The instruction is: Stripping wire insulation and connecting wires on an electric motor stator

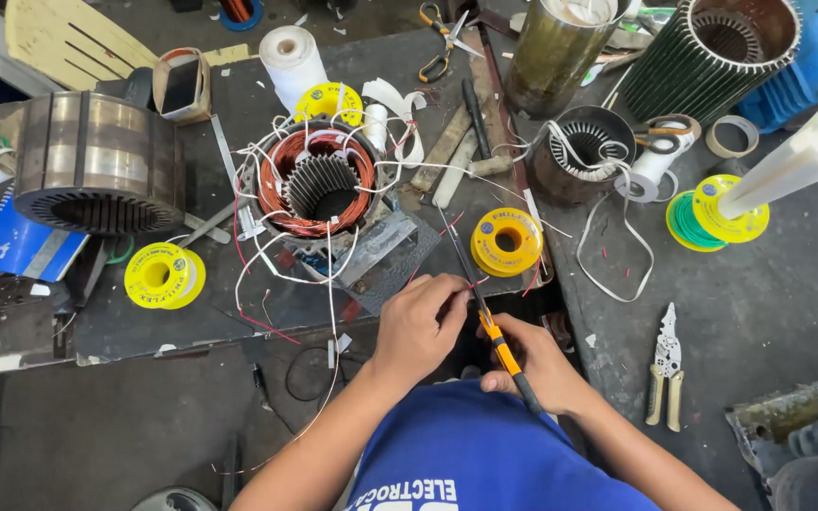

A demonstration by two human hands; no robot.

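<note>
My left hand (418, 326) pinches a thin red wire (456, 282) near the front edge of the dark workbench (144, 317). My right hand (532, 364) grips a tool with an orange and black handle (502, 352); its long dark shaft points up toward the bench and meets the wire by my left fingers. Just beyond stands a motor stator (319, 185) wound with copper wire, with white and red leads trailing from it toward my hands.
Yellow tape spools (165, 275) (506, 241) (718, 213) lie about. A large bare stator core (97, 161) sits left, a smaller one (584, 151) and a finned housing (712, 47) right. Pliers (665, 374), scissors (442, 43), a white paper roll (291, 61) and a blue notebook (11, 241) surround them.
</note>
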